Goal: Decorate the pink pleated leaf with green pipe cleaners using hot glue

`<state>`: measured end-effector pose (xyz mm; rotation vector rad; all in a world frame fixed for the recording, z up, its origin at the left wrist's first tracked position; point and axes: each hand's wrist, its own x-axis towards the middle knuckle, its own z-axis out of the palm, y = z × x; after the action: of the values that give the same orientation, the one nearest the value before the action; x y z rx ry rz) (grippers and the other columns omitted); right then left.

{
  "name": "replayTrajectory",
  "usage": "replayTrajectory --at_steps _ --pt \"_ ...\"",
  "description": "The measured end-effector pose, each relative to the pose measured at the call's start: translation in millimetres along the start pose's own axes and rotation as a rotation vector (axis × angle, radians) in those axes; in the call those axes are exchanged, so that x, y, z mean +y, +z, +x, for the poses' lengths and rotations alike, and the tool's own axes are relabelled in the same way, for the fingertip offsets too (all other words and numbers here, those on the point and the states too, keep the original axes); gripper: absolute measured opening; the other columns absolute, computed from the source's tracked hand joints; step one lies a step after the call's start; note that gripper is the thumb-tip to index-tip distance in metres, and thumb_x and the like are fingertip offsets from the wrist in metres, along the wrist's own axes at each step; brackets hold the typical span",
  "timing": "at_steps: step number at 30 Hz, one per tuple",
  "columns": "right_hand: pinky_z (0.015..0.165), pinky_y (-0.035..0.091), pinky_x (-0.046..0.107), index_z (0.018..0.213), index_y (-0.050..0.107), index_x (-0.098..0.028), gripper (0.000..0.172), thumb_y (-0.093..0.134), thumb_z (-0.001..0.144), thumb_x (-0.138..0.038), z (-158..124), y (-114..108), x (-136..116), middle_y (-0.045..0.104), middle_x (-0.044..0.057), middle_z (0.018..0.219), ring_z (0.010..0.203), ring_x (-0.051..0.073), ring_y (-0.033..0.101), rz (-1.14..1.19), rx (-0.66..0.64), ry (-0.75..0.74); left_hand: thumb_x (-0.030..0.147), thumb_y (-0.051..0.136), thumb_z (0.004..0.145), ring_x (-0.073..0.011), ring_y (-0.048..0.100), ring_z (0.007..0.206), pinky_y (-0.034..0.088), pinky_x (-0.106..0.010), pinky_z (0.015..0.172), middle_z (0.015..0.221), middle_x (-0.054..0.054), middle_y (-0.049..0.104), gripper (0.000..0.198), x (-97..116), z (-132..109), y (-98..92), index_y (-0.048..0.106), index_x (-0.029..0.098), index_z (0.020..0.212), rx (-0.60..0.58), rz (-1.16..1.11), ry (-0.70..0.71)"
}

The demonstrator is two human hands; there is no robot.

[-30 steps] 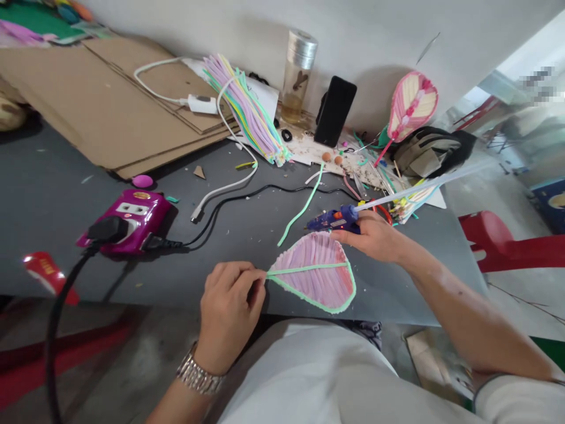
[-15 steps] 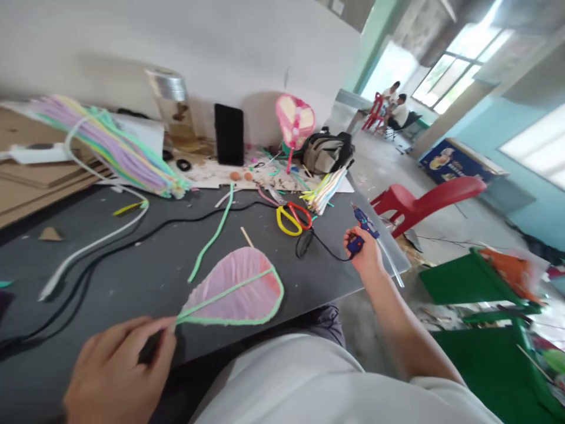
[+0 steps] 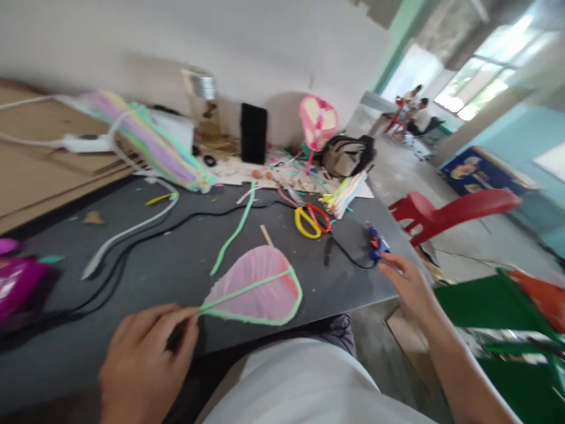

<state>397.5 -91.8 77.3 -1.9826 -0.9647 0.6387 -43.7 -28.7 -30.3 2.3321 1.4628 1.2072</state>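
From the head camera, the left hand [image 3: 145,359] pinches the green stem of a pink pipe-cleaner leaf [image 3: 253,288], its fingers [image 3: 179,321] clenched on the stem and the leaf lying over the near edge of the dark counter [image 3: 335,288]. The right hand [image 3: 412,288] is open, its fingers [image 3: 388,263] spread and released, just beside a blue hot glue gun [image 3: 377,244] lying on the counter. Yellow-and-red scissors [image 3: 311,221] and a loose green pipe cleaner [image 3: 233,229] lie beyond the leaf, with a bundle of pastel pipe cleaners [image 3: 145,141] further back.
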Motion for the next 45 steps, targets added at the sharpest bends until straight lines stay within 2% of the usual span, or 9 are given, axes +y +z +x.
replayTrajectory --at_steps 2,4,8,11,14,18,23,30,45 --pt "0.081 0.055 0.046 0.102 0.072 -0.021 0.029 0.069 0.084 -0.044 8.4 23.1 -20.7 0.075 0.010 0.102 0.086 0.027 0.069 -0.291 0.016 -0.288 0.019 0.061 0.094 -0.0240 0.058 0.084 0.045 -0.039 0.079 0.091 -0.007 0.065 0.007 10.1 6.1 -3.7 0.067 0.021 0.092 0.001 0.092 -0.006" --pt "0.086 0.053 0.044 0.102 0.073 -0.021 0.023 0.060 0.093 -0.038 22.0 68.4 -51.7 0.075 0.010 0.102 0.090 0.025 0.068 -0.400 -0.181 -0.608 0.017 0.060 0.094 -0.0240 0.060 0.084 0.043 -0.038 0.075 0.090 -0.007 0.067 0.010 18.2 10.4 -6.1 0.068 0.022 0.091 -0.013 0.158 -0.061" --pt "0.091 0.048 0.040 0.098 0.073 -0.019 0.019 0.054 0.096 -0.022 35.7 185.8 -112.9 0.073 0.012 0.103 0.100 0.024 0.064 -0.416 -0.632 -1.171 0.011 0.061 0.091 -0.0240 0.061 0.086 0.039 -0.041 0.078 0.088 -0.004 0.070 0.016 30.2 13.3 -9.5 0.070 0.023 0.085 -0.042 0.237 -0.140" --pt "0.088 0.040 0.038 0.103 0.072 -0.018 0.024 0.052 0.093 -0.011 37.5 250.9 -133.8 0.070 0.012 0.112 0.103 0.024 0.058 -0.589 -0.852 -1.362 0.008 0.061 0.090 -0.0231 0.060 0.086 0.040 -0.040 0.078 0.088 -0.005 0.070 0.017 32.0 13.1 -10.2 0.070 0.022 0.086 -0.052 0.213 -0.158" --pt "0.081 0.032 0.035 0.098 0.069 -0.018 0.018 0.056 0.090 -0.010 42.8 282.1 -138.6 0.067 0.011 0.109 0.098 0.023 0.053 -0.712 -0.953 -1.357 0.007 0.058 0.092 -0.0211 0.057 0.086 0.042 -0.036 0.075 0.089 -0.006 0.068 0.017 27.2 11.4 -9.4 0.069 0.019 0.090 -0.058 0.123 -0.164" --pt "0.076 0.025 0.034 0.085 0.062 -0.018 0.013 0.054 0.087 -0.007 48.1 290.2 -143.2 0.064 0.009 0.096 0.090 0.022 0.049 -0.755 -0.996 -1.361 0.009 0.055 0.095 -0.0206 0.056 0.087 0.043 -0.035 0.075 0.090 -0.006 0.066 0.017 22.0 9.3 -9.1 0.068 0.019 0.092 -0.083 0.045 -0.202" --pt "0.075 0.026 0.033 0.087 0.056 -0.018 0.016 0.048 0.087 -0.004 37.3 275.0 -152.0 0.061 0.005 0.084 0.078 0.020 0.047 -0.691 -1.102 -1.359 0.008 0.055 0.093 -0.0206 0.056 0.086 0.043 -0.036 0.075 0.091 -0.006 0.067 0.018 24.3 10.0 -10.6 0.068 0.019 0.091 -0.103 0.012 -0.251" --pt "0.077 0.027 0.032 0.093 0.064 -0.017 0.020 0.047 0.093 -0.007 23.1 258.1 -150.2 0.063 0.006 0.092 0.086 0.019 0.054 -0.608 -1.240 -1.364 0.010 0.057 0.092 -0.0210 0.055 0.086 0.042 -0.036 0.073 0.090 -0.006 0.066 0.016 25.5 10.7 -10.5 0.070 0.019 0.095 -0.101 0.003 -0.259" --pt "0.076 0.022 0.032 0.089 0.065 -0.017 0.023 0.045 0.090 -0.006 15.7 274.0 -155.3 0.061 0.005 0.090 0.083 0.018 0.050 -0.607 -1.294 -1.364 0.008 0.056 0.092 -0.0214 0.054 0.084 0.040 -0.037 0.072 0.089 -0.006 0.066 0.017 26.3 10.6 -10.4 0.068 0.019 0.093 -0.109 0.017 -0.249"
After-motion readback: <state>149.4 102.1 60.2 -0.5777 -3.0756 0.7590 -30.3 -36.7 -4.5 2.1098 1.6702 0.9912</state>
